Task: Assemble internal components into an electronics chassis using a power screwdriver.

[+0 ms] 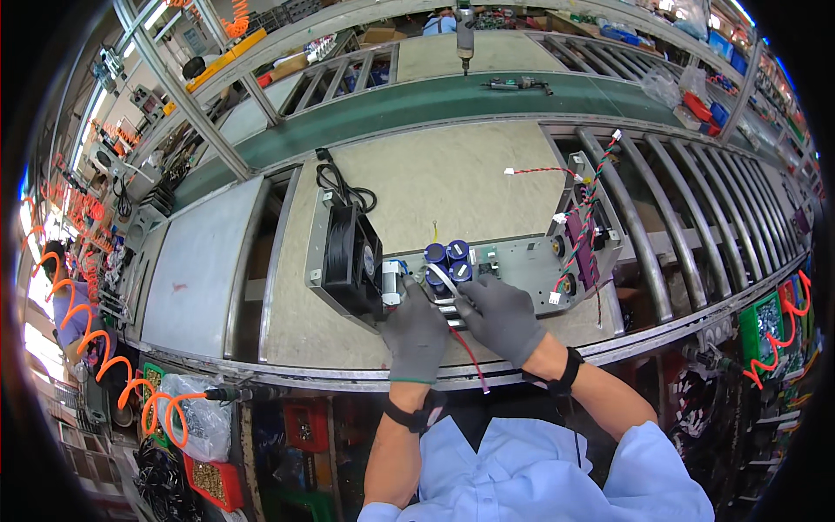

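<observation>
A metal chassis (520, 268) lies on the work board before me, with a black fan (350, 252) at its left end. Several blue capacitors (449, 261) stand in a cluster on the circuit board in its middle. My right hand (503, 320), in a grey glove, pinches a pale flat strip (444, 280) that runs down the front of the capacitors. Also gloved, my left hand (416, 335) reaches in beside a silver-white block (394, 283); its fingers are closed, and what they hold is hidden. A red wire (470, 358) hangs out between the hands.
Twisted red, green and black wires with white plugs (588, 204) rise from the chassis's right end. A black power cord (346, 187) lies behind the fan. Metal rollers (687, 222) flank the board. A power screwdriver (466, 43) hangs above the green belt (391, 111).
</observation>
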Tool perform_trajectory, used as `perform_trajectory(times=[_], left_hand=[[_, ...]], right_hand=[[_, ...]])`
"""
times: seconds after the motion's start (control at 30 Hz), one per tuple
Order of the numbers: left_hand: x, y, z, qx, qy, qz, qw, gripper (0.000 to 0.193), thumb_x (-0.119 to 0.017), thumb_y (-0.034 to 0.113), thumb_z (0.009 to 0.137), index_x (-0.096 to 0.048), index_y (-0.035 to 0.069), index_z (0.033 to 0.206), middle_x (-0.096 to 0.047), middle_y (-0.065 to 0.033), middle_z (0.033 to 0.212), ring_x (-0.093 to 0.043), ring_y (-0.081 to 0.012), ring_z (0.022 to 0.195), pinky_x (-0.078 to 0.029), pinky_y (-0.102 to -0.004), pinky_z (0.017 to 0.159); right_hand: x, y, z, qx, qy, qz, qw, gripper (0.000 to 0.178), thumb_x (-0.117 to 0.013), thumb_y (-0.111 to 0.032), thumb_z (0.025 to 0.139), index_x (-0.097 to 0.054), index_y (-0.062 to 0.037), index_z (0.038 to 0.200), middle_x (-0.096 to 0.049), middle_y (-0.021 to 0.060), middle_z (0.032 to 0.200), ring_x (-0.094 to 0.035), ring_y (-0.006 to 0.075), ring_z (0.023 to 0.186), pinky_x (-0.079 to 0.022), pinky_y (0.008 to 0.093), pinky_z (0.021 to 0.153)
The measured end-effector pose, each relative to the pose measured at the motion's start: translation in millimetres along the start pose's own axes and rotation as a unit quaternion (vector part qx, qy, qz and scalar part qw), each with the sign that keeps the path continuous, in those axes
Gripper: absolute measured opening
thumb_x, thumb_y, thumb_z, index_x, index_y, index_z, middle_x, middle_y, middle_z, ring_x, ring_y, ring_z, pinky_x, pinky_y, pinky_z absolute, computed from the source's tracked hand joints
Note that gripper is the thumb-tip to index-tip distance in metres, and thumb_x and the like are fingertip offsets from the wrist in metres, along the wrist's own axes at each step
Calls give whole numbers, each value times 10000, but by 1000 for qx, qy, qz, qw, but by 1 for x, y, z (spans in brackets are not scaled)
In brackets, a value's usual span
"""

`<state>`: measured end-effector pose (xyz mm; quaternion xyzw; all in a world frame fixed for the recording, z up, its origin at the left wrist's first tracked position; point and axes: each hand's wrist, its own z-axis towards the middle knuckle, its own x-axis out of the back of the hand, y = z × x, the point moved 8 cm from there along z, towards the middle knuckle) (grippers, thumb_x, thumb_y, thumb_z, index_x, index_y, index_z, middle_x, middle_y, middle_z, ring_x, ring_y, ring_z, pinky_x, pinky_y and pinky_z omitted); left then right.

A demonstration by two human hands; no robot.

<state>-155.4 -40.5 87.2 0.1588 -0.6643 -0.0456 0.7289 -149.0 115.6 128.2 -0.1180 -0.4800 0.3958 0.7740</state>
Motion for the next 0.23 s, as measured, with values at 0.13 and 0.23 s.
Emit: perform_trajectory(times=[0.13,0.23], left_hand=[[-3,-10,-1,4,-10,-36,999,523,-611,177,917,-520,36,1412,-726,-246,861,-733,-434,829,-582,-549,728],[-3,-13,-5,-12,7,-28,1000,534,-616,199,918,-522,61,1424,-726,-238,830,-730,-447,797,-582,-554,718]], right_hand=[[1,5,-29,-61,-146,-56,986,221,-734,-323,884,-746,-108,836,-696,128,766,-700,348,734,-556,461,651],[-21,21,-62,-163,-414,-61,894,393,-739,-495,873,-777,-104,858,-739,169,815,-745,316,835,-566,474,808]])
